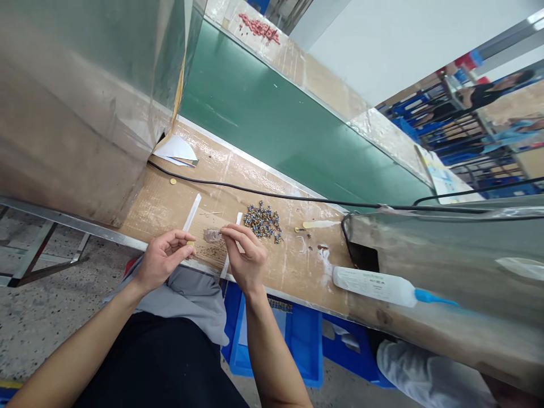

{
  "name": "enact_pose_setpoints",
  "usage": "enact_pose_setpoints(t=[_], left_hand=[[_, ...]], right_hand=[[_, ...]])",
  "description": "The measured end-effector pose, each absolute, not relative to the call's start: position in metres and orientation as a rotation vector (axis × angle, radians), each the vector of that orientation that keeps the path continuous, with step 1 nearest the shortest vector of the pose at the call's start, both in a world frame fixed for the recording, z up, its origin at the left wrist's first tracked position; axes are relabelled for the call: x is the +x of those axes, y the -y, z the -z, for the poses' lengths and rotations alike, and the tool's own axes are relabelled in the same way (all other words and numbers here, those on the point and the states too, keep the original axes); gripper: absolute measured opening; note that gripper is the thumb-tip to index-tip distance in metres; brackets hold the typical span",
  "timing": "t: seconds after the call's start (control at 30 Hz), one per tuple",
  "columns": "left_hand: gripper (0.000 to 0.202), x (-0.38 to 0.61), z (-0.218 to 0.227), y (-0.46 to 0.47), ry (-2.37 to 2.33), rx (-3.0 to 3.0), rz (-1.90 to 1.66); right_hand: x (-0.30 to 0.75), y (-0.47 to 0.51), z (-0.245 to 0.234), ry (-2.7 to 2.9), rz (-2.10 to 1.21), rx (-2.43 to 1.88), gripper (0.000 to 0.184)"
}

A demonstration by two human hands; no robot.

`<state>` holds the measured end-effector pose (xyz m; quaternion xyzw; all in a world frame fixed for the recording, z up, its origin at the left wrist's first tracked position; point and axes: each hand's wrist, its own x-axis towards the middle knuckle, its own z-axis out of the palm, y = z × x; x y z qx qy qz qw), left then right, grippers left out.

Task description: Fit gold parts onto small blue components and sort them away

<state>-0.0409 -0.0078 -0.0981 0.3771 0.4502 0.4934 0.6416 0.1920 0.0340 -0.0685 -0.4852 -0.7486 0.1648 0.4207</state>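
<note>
Pinching a yellow disc (191, 244) over the worktop's (148, 207) near edge: left hand (164, 259). Right hand (247, 256): fingertips drawn together beside a translucent piece (212, 235), grip indeterminable. Heaped beyond: small blue-and-brass parts (261, 220).

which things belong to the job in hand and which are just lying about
Likely the job:
small yellow piece in left hand
small translucent item by right hand
pile of small blue-and-gold parts

Apparently lying about:
white plastic bottle with blue nozzle
long black cable

Black cable (297, 198) near a green panel (272, 124), reddish pieces (260, 27) on the ledge (327, 76) above.
</note>
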Motion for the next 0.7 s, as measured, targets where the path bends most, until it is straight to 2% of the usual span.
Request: enact_pose_setpoints(t=[0.23, 0.7], left_hand=[[0.021, -0.0419, 0.0951, 0.0076, -1.033, 0.883, -1.112], [0.022, -0.0420, 0.0947, 0.0065, -1.039, 0.881, -1.109]], right_hand=[[0.1895, -0.0358, 0.0722, 1.904, -0.432, -1.208, 0.027], [0.1915, -0.0359, 0.0757, 1.925, -0.254, -1.193, 0.025]])
